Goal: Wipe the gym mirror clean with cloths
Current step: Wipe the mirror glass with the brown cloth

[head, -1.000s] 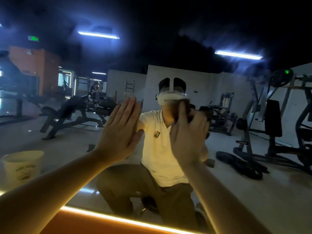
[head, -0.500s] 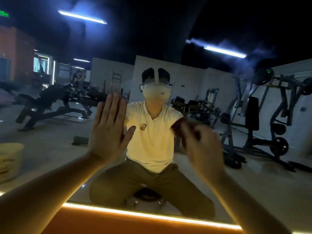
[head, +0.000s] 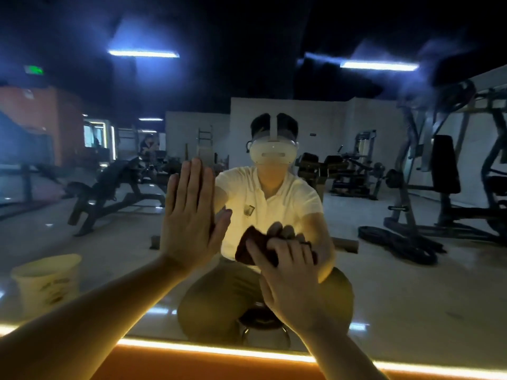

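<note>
large wall-mounted gym mirror [head: 411, 283]: is filling nearly the whole view and reflecting a dim gym hall.
left hand [head: 189, 218]: is pressing flat on the mirror just left of its centre, fingers straight, together and pointing up, thumb spreading to the right; it is released and grasping nothing.
dark red crumpled cloth [head: 251, 246]: is lying bunched against the mirror near its centre, under the fingers of the other hand, with its left part sticking out past them.
right hand [head: 290, 272]: is grasping the cloth, fingers curling over it and pushing it onto the mirror, lower than the left hand and just to its right.
person in a pale short-sleeved shirt [head: 271, 204]: is showing as a reflection at the mirror's centre, wearing a white headset [head: 274, 150] and sitting low on a round black stool [head: 260, 319].
pale round plastic bucket [head: 46, 281]: is showing as a reflection in the mirror's lower left.
glowing amber light strip [head: 214, 349]: is running along the mirror's bottom edge.
black weight bench [head: 115, 185]: is reflecting in the mirror's left half.
grey metal weight machine [head: 444, 174]: is reflecting in the mirror's right half.
bluish ceiling tube lamp [head: 142, 53]: is glowing in the mirror's upper left.
</note>
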The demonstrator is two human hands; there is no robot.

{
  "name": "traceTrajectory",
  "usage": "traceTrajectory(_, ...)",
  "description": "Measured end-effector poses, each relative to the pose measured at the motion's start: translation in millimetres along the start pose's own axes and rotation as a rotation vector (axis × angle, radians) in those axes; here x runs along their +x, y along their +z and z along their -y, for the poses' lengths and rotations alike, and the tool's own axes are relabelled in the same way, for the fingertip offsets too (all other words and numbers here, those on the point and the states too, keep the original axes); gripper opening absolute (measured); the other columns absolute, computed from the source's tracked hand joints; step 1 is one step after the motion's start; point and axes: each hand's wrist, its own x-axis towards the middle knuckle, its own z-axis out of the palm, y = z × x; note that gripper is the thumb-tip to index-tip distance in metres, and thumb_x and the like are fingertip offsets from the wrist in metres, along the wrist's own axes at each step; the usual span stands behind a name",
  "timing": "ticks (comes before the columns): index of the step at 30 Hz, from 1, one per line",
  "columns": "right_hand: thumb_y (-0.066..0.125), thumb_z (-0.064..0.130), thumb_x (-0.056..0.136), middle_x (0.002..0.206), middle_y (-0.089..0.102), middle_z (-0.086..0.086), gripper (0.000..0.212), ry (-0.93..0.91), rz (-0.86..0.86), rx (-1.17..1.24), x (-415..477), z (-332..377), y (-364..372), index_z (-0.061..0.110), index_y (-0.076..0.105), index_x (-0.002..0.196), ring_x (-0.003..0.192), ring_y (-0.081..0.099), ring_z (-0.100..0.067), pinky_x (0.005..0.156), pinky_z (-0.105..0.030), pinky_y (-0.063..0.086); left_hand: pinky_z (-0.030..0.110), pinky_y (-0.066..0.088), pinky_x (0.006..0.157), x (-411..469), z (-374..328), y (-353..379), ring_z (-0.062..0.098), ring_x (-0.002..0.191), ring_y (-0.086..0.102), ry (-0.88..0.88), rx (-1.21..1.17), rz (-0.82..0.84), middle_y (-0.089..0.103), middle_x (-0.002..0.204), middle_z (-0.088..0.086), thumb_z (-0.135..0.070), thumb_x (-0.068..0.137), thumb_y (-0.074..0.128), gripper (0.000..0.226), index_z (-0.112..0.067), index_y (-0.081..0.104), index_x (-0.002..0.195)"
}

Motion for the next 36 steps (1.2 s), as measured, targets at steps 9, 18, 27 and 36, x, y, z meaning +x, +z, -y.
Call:
traceTrajectory(9, 0.063, 0.026, 0.094, 0.126, 0.052, -0.023, 0.056, 0.430, -0.206, 0.044, 48, -74, -32, 0.015, 0.049, 0.147, 0.112, 0.050, -0.040, 0.093, -0.052, 0.043, 0.061, 0.016, 0.126, -1, -1, -2, 0.038, 0.159, 0.010, -0.018, 0.072, 0.037, 0.012, 0.170, 0.024, -0.044, 0.100, 0.037, 0.079, 0.005, 0.021, 0.160)
traceTrajectory(18, 0.053, 0.025, 0.100, 0.130, 0.055, -0.023, 0.045, 0.607, -0.366, 0.199, 63, -21, -4, 0.012, 0.057, 0.143, 0.118, 0.053, -0.041, 0.096, -0.048, 0.042, 0.055, 0.012, 0.128, -3, -7, -2, 0.037, 0.159, 0.009, -0.040, 0.033, 0.011, 0.013, 0.170, 0.025, -0.045, 0.100, 0.037, 0.080, 0.004, 0.020, 0.161)
traceTrajectory(27, 0.059, 0.031, 0.097, 0.122, 0.055, -0.005, 0.043, 0.048, -0.084, 0.202, 26, 76, 34, 0.023, 0.061, 0.139, 0.106, 0.055, -0.024, 0.090, -0.040, 0.051, 0.062, 0.020, 0.125, -11, 63, -38, 0.040, 0.158, 0.013, 0.327, 0.058, 0.270, 0.015, 0.170, 0.024, -0.043, 0.110, 0.031, 0.067, 0.001, 0.026, 0.160)
traceTrajectory(36, 0.054, 0.030, 0.101, 0.125, 0.052, -0.023, 0.045, 0.576, -0.279, 0.026, 49, -61, -22, 0.014, 0.050, 0.143, 0.106, 0.052, -0.036, 0.087, -0.047, 0.045, 0.062, 0.014, 0.125, 57, 83, -42, 0.039, 0.158, 0.010, 0.050, 0.040, 0.085, 0.011, 0.170, 0.024, -0.054, 0.108, 0.017, 0.077, -0.001, 0.015, 0.163)
